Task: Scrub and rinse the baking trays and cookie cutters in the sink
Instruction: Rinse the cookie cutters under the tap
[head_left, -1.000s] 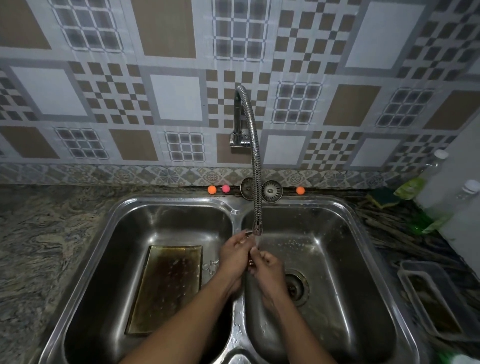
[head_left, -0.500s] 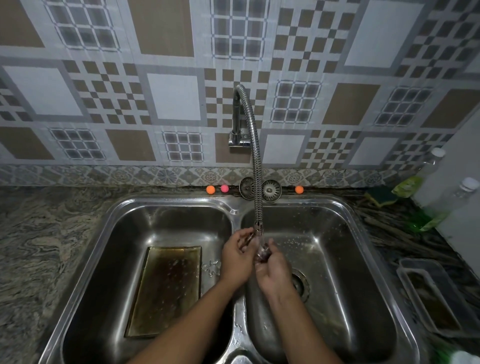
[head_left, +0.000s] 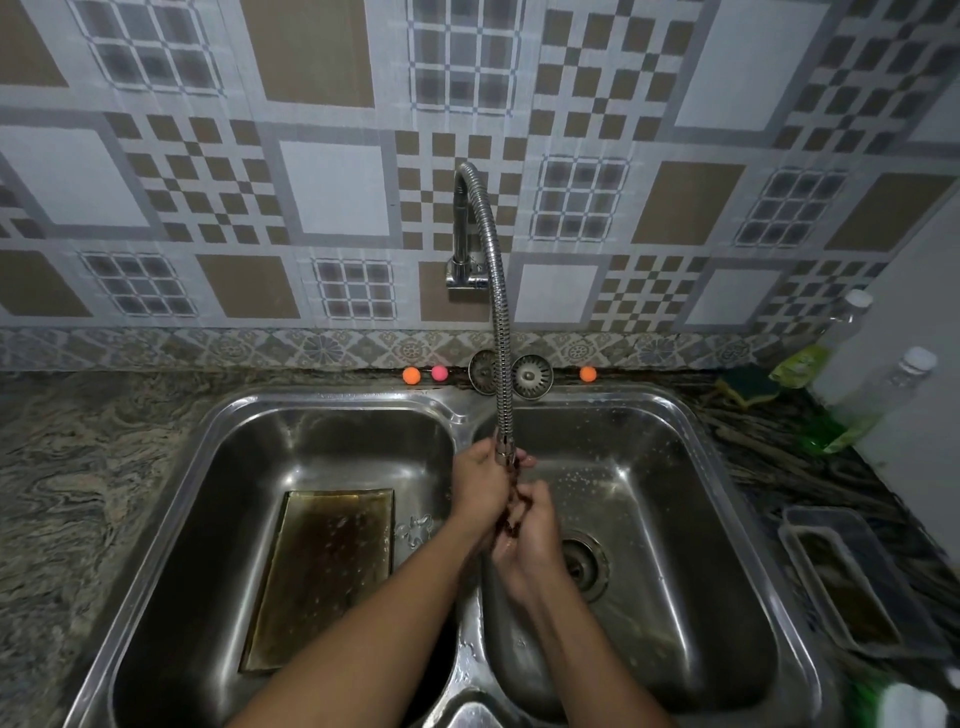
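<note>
Baking tray (head_left: 322, 571) lengthwise front-to-back (left basin (head_left: 171, 545))

Two bare hands and two bare forearms are all of the person that shows. The left hand (head_left: 480, 486) and the right hand (head_left: 530, 540) are uncovered down to the fingertips, and the skin runs unbroken over both wrists. The left forearm (head_left: 374, 629) and the right forearm (head_left: 587, 649) are likewise uncovered along their whole visible length, as far as the lower edge of the view. Both arms look slim and smooth in the dim light. Finer detail of the fingers is too blurred to tell.
</note>
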